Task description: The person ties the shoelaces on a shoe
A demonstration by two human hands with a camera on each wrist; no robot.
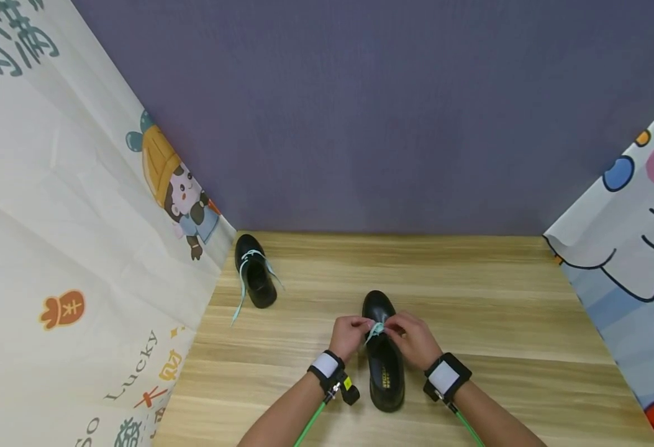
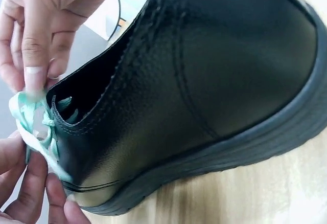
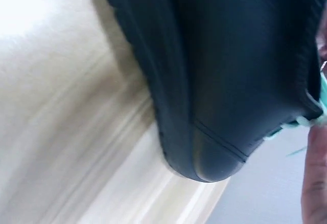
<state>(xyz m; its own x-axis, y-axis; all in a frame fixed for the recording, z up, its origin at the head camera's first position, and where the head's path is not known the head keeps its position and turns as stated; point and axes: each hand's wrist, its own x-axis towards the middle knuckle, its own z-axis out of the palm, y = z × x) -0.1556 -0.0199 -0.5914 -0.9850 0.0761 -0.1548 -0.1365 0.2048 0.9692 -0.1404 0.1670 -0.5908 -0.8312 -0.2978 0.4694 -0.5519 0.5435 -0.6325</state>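
Note:
A black leather shoe [image 1: 387, 379] stands on the wood-grain surface between the two forearms, its toe pointing away. Mint-green shoelaces [image 1: 377, 329] are looped over its lacing. From the left side, the left hand [image 1: 350, 335] pinches the lace with thumb and fingers. On the opposite side the right hand [image 1: 414, 340] pinches the lace too, its thumb and finger right at the loop. In the left wrist view, the lace [image 2: 38, 142] forms a loose loop between both hands, beside the shoe's opening. The right wrist view shows mostly the shoe's side [image 3: 240, 81].
A second black shoe [image 1: 258, 279] with loose, untied mint laces stands at the far left of the wood-grain surface [image 1: 472, 292]. A purple-grey panel [image 1: 388, 124] rises behind. Printed white cloths hang at the left [image 1: 81, 217] and right [image 1: 628, 230] edges.

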